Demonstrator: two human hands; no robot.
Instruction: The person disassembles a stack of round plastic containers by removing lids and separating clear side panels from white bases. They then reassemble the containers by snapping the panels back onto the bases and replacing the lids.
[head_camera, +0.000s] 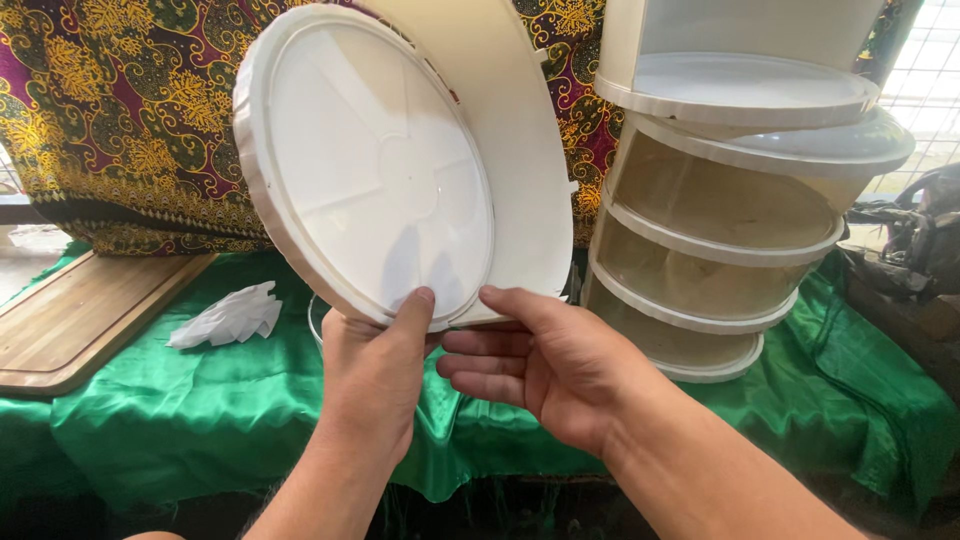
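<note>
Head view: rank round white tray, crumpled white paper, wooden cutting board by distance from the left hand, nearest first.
From the left hand:
1. Round white tray: touching, thumb on its lower rim, directly above the hand.
2. Crumpled white paper: on the green cloth, to the left.
3. Wooden cutting board: farther left, at the table's left edge.

Left hand: raised from the lower frame edge, forearm upright, back of hand toward the camera, thumb extended upward and pressed flat, remaining fingers wrapped out of sight behind. Right hand: entering from the lower right, forearm angled up and leftward, fingers extended leftward and slightly curled, thumb lying along the top.
</note>
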